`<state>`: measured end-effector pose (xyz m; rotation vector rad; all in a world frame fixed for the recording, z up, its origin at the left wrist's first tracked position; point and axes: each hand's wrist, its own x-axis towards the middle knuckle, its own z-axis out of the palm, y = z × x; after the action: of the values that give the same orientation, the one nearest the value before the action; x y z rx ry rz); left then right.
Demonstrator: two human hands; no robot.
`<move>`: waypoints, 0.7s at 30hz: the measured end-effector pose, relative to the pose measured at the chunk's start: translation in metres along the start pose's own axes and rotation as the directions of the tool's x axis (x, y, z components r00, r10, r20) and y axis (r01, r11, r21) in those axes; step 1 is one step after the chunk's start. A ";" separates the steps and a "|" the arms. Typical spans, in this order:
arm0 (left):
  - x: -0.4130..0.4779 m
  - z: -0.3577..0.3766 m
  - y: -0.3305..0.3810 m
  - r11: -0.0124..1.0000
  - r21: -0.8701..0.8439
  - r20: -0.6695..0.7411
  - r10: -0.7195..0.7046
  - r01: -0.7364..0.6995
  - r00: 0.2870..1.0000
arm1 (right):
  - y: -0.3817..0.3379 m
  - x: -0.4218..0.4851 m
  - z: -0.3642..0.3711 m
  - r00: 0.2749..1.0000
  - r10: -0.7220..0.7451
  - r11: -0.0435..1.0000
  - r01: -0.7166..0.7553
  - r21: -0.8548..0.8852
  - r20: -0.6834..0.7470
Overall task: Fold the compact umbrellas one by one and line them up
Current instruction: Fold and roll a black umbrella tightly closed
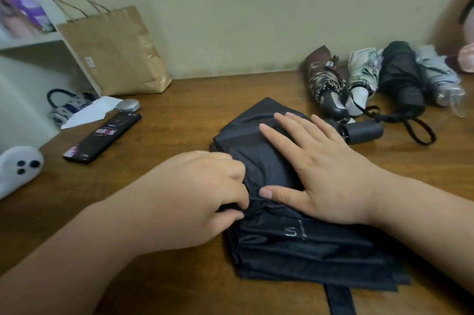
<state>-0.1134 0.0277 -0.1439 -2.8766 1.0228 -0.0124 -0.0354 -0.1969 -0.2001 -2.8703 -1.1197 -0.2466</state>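
On brown wooden table (179, 99), limp, likely slippery black fabric compact umbrella (307, 245): pressed under flat, spread right hand (325, 173), pleat pinched by left hand (195, 199); best gripped at folds.

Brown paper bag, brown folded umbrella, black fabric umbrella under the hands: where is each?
Brown paper bag (115, 53): head view, front panel.
Brown folded umbrella (319, 66): head view, upper part of its canopy.
Black fabric umbrella (320, 245): head view, canopy beside the printed logo.
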 end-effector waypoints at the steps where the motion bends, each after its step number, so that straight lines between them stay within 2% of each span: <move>1: -0.004 0.007 -0.001 0.999 -0.047 -0.041 -0.016 0.014 0.999 | 0.000 -0.001 -0.001 1.000 -0.014 1.000 0.014 -0.003 0.014; 8: -0.018 0.021 0.008 0.978 -0.132 -0.132 -0.178 0.161 0.975 | 0.001 -0.001 -0.006 0.997 -0.030 0.999 0.029 0.021 0.074; 11: -0.018 0.024 0.012 0.966 -0.152 -0.058 -0.221 0.210 0.973 | 0.002 -0.001 -0.006 0.996 -0.031 0.999 0.030 0.015 0.080; 14: -0.019 0.019 0.016 0.911 -0.233 0.025 -0.343 0.339 0.939 | 0.001 -0.003 -0.007 0.995 -0.035 0.999 0.037 -0.021 0.094; 16: -0.017 0.013 0.020 0.785 -0.419 0.018 -0.495 0.456 0.869 | -0.001 -0.004 -0.007 0.994 -0.036 0.998 0.041 -0.047 0.106; 18: -0.009 0.010 0.026 0.555 -0.650 0.056 -0.647 0.519 0.761 | -0.002 -0.004 -0.007 0.993 -0.036 0.997 0.044 -0.064 0.117; 19: -0.003 0.009 0.028 0.491 -0.686 0.078 -0.684 0.537 0.726 | -0.002 -0.004 -0.007 0.992 -0.036 0.997 0.045 -0.068 0.120; 21: 0.007 0.012 0.032 0.450 -0.687 0.093 -0.725 0.571 0.682 | -0.003 -0.004 -0.008 0.991 -0.037 0.995 0.048 -0.082 0.129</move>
<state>-0.1276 -0.0009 -0.1585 -3.8173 -0.2942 -0.0085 -0.0409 -0.1980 -0.1932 -2.9769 -1.2213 -0.1171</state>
